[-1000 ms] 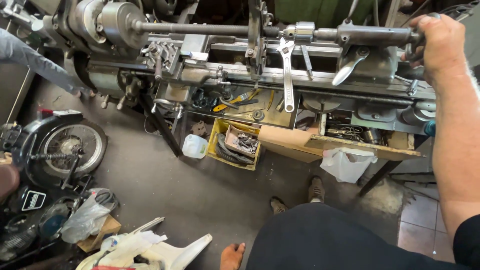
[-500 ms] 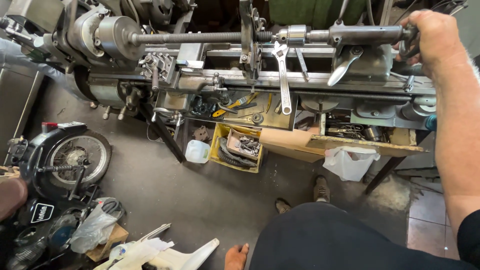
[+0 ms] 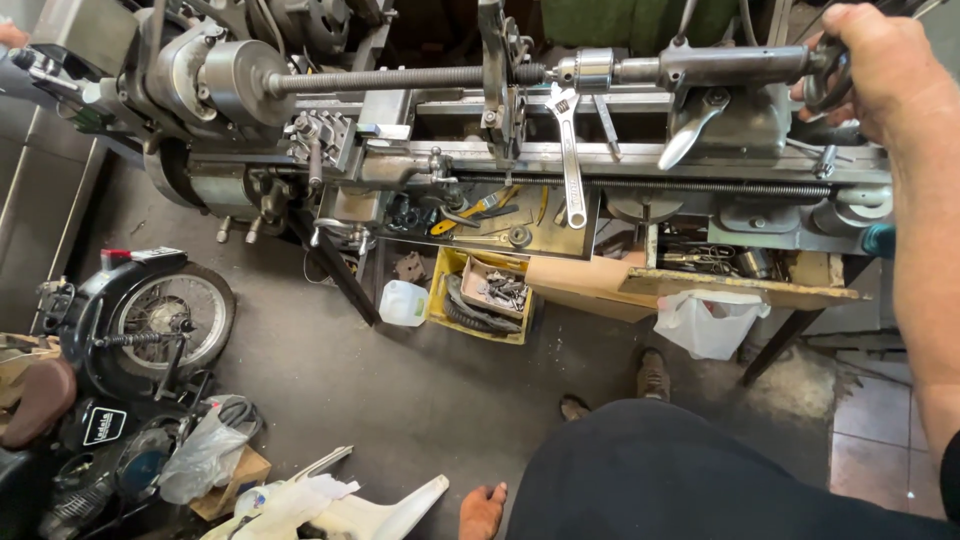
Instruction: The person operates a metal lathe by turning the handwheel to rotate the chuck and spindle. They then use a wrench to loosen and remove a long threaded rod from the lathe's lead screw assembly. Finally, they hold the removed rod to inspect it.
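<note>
Head view: right hand (image 3: 880, 65), upper right, fingers wrapped on tailstock handwheel (image 3: 825, 78). Left hand unseen. Loose adjustable wrench (image 3: 570, 150) on lathe bed may fall from vibration.

A single head-worn camera is looking steeply down from above the person's own body, facing forward over a lathe (image 3: 520, 150) that is running across the top of the frame. The right hand (image 3: 880, 70) is sitting close to the lens at the upper right corner, its forearm running down the right edge. The floor (image 3: 420, 400) is lying well below and left of that hand. No second view is sharing the scene.
</note>
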